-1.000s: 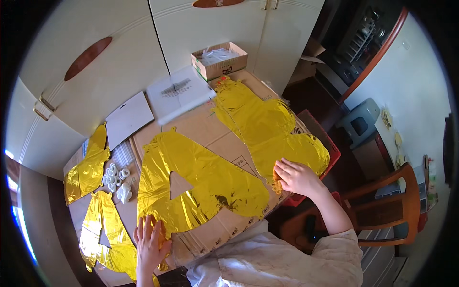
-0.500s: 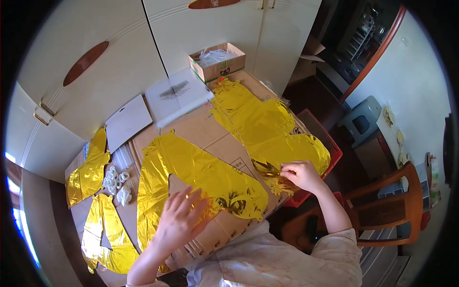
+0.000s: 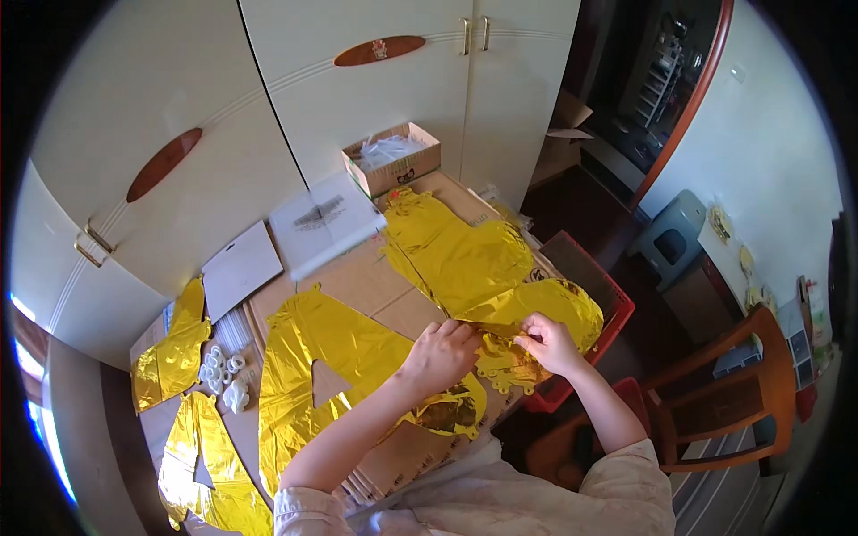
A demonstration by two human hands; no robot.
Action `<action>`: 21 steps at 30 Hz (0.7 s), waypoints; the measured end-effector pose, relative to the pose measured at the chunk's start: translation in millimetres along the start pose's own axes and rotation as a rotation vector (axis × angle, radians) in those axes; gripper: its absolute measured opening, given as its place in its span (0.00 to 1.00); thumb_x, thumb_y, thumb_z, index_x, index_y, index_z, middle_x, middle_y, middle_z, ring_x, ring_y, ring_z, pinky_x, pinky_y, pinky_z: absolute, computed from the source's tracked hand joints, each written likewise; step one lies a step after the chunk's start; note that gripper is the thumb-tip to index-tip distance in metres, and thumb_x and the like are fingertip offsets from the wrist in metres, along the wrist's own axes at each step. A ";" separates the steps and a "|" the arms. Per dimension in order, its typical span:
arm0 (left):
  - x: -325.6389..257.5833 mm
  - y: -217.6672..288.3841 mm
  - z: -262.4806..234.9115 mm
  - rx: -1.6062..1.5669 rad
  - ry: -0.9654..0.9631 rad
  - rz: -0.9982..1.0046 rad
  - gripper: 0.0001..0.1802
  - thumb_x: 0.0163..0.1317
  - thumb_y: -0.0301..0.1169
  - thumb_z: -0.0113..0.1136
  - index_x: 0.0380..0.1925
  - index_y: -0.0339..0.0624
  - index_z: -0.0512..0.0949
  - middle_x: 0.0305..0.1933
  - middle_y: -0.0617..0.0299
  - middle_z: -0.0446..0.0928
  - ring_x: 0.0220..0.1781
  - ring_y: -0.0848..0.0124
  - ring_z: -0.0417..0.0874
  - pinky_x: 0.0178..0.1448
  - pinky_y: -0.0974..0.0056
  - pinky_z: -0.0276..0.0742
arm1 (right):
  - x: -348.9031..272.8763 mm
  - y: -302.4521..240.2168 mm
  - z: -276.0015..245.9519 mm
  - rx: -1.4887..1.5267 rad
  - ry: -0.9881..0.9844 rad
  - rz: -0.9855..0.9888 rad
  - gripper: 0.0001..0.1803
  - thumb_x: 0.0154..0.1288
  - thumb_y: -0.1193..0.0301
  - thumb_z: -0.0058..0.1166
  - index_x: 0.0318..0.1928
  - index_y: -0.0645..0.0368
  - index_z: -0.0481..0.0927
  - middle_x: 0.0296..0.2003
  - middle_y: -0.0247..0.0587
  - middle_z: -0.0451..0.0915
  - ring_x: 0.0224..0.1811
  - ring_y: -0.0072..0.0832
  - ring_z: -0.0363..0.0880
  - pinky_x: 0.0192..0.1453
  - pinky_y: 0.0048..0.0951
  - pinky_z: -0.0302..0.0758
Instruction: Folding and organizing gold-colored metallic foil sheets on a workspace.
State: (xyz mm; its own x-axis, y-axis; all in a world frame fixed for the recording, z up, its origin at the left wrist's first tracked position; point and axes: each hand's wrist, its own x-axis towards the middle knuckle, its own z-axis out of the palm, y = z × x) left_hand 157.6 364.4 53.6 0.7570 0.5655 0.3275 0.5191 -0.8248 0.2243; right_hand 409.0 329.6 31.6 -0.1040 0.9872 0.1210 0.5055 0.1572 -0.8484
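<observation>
The right hand [image 3: 545, 345], nearly closed, pinches the right gold balloon [image 3: 456, 268] at its near end. The left hand [image 3: 441, 359] curls just beside, its hold unclear. The balloon lies on cardboard [image 3: 349, 272], right of the middle balloon [image 3: 290, 406].

Before you, a gold A-shaped foil sheet [image 3: 290, 344] lies on a brown cardboard sheet [image 3: 362, 275]. From it, a gold two-lobed foil sheet [image 3: 456, 263] lies between one and two o'clock; behind that stands an open brown cardboard box [image 3: 411, 166]. You have a clear flat plastic packet [image 3: 317, 223] at twelve, white rings [image 3: 215, 368] at nine, a second gold A-shaped foil sheet [image 3: 207, 431] at eight, a red plastic crate [image 3: 612, 325] toward three.
</observation>
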 end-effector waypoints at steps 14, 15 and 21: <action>18.8 -22.1 32.9 0.240 -0.128 -0.128 0.40 0.61 0.65 0.48 0.63 0.50 0.66 0.74 0.39 0.54 0.76 0.38 0.53 0.75 0.34 0.48 | 112.4 -63.5 -73.0 -0.286 0.232 -0.253 0.12 0.64 0.65 0.61 0.37 0.62 0.81 0.22 0.47 0.77 0.21 0.28 0.73 0.28 0.31 0.69; 19.0 -21.6 34.0 0.230 -0.126 -0.133 0.41 0.61 0.66 0.48 0.66 0.52 0.65 0.75 0.39 0.54 0.76 0.39 0.53 0.75 0.34 0.48 | 130.5 -68.1 -83.5 -0.326 0.184 -0.267 0.12 0.65 0.65 0.60 0.38 0.62 0.81 0.22 0.47 0.77 0.21 0.28 0.73 0.28 0.32 0.69; 23.1 -17.8 20.3 0.191 -0.236 -0.195 0.44 0.62 0.67 0.45 0.73 0.58 0.58 0.76 0.42 0.52 0.78 0.42 0.50 0.76 0.36 0.47 | 240.8 -114.7 -134.7 -0.520 0.262 -0.351 0.11 0.67 0.64 0.54 0.40 0.58 0.82 0.32 0.50 0.82 0.34 0.46 0.82 0.40 0.38 0.76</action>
State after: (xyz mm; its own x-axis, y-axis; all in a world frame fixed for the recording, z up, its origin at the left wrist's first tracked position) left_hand 173.9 392.0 38.5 0.6956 0.7151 0.0697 0.7107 -0.6990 0.0790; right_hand 441.3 552.9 227.5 -0.1594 0.8390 0.5203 0.8326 0.3975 -0.3858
